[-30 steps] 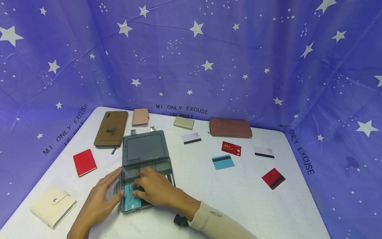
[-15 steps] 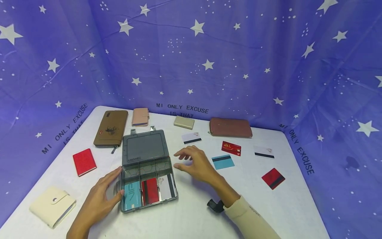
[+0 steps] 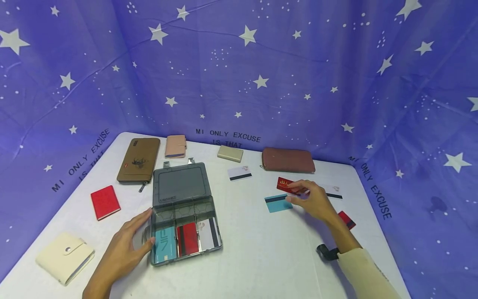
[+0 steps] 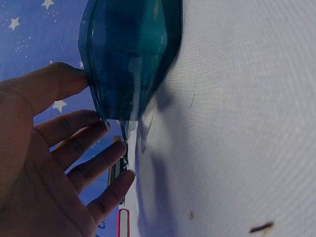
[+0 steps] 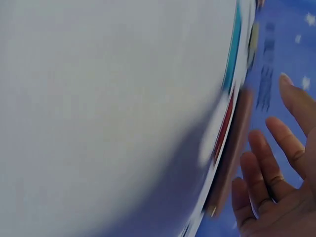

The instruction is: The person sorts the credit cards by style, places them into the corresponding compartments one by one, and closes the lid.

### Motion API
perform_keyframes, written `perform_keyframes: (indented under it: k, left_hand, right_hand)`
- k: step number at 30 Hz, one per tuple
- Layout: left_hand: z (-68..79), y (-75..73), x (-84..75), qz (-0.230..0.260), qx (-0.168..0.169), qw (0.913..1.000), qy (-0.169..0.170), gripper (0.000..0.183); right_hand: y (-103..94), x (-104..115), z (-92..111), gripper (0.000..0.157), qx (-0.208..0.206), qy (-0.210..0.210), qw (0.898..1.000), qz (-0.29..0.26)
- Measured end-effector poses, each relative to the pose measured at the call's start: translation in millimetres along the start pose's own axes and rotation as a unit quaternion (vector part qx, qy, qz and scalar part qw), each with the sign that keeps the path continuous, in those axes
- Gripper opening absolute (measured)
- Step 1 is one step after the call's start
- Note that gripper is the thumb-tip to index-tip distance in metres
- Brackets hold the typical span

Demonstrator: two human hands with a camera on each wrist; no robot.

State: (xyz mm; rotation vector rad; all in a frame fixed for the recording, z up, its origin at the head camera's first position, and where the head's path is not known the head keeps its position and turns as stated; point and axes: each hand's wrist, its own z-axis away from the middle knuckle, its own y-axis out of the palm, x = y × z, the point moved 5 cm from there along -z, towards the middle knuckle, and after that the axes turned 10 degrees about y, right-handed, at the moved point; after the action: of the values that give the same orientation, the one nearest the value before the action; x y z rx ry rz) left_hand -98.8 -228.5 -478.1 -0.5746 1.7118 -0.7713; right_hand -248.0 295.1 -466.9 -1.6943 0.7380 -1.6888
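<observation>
My left hand (image 3: 125, 249) rests along the left side of a grey translucent case (image 3: 182, 178), its thumb and fingertips right at the rim in the left wrist view. The lid lies back. In the case's front row sit a blue card (image 3: 165, 245), a red card (image 3: 188, 239) and a white card (image 3: 210, 233). Over on the right, my right hand (image 3: 315, 203) hovers with parted fingers above a red VIP card (image 3: 284, 185) and a striped blue card (image 3: 277, 204). In the right wrist view nothing lies between those fingers.
White striped cards (image 3: 240, 173) and a red one (image 3: 347, 220) lie about. Along the back are a brown wallet (image 3: 139, 161), a pink one (image 3: 176, 146), a beige holder (image 3: 230, 153) and a reddish-brown wallet (image 3: 288, 160). A red booklet (image 3: 106, 202) and cream wallet (image 3: 65, 258) are left.
My right hand has left the case and moved right to the loose cards, uncovering the red card in the middle compartment. My left hand has stayed at the case.
</observation>
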Motion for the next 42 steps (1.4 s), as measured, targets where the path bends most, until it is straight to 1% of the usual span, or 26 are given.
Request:
perform_keyframes:
  k: [5,8,11,15,17,19,22,25,27,29,30,34,37,40,42]
  left_hand:
    - [0.4,0.5,0.2,0.002,-0.005,0.9999,0.010,0.078]
    - [0.5,1.1,0.0,0.002,-0.008,0.9999,0.014,0.077]
    - [0.8,1.7,-0.2,0.002,-0.006,0.9999,0.013,0.078]
    - [0.9,1.7,-0.8,0.004,-0.002,1.0000,0.008,0.078]
    - [0.9,1.3,-1.2,0.005,-0.003,1.0000,0.008,0.078]
    - [0.9,1.0,-1.4,0.004,-0.005,0.9999,0.009,0.078]
    - [1.0,1.0,-1.2,0.005,-0.008,0.9999,0.011,0.078]
    - [1.2,1.1,-1.1,0.003,-0.013,0.9998,0.016,0.078]
    - [1.4,1.0,-1.2,0.000,-0.014,0.9997,0.018,0.078]
    - [1.6,0.6,-1.1,-0.001,-0.014,0.9998,0.016,0.078]
    - [1.7,0.3,-0.9,-0.001,-0.013,0.9998,0.014,0.078]
    - [1.4,-0.5,-0.3,0.000,-0.003,1.0000,0.002,0.079]
    - [1.4,-0.3,-0.2,0.000,-0.008,0.9999,0.008,0.079]
    - [1.7,0.5,0.2,-0.001,-0.021,0.9996,0.021,0.078]
    - [1.9,1.2,1.0,-0.002,-0.022,0.9995,0.023,0.078]
  right_hand:
    - [-33.8,-45,-9,0.057,-0.009,0.055,0.997,0.054]
    - [-50.3,-67,-12,0.060,-0.011,0.074,0.994,0.077]
    - [-61.0,-84,-14,0.062,-0.010,0.085,0.991,0.105]
    - [-66.6,-99,-17,0.058,-0.006,0.095,0.988,0.126]
    - [-67.1,-100,-18,0.055,-0.003,0.100,0.987,0.128]
    - [-67.0,-98,-18,0.054,-0.002,0.102,0.987,0.127]
    - [-68.8,-90,-18,0.044,-0.015,0.099,0.986,0.130]
    - [-72.5,-74,-15,0.030,-0.052,0.085,0.987,0.128]
    - [-73.0,-59,-12,0.021,-0.076,0.068,0.988,0.118]
    - [-70.0,-40,-8,0.017,-0.088,0.046,0.990,0.104]
    - [-66.9,-30,-6,0.018,-0.087,0.036,0.991,0.097]
    - [-47.7,10,2,0.029,-0.055,-0.001,0.997,0.056]
    - [-29.1,41,10,0.030,-0.025,-0.024,0.999,0.017]
    - [-6.1,71,19,0.027,0.011,-0.036,0.998,-0.041]
    - [11.5,88,24,0.026,0.039,-0.035,0.995,-0.086]
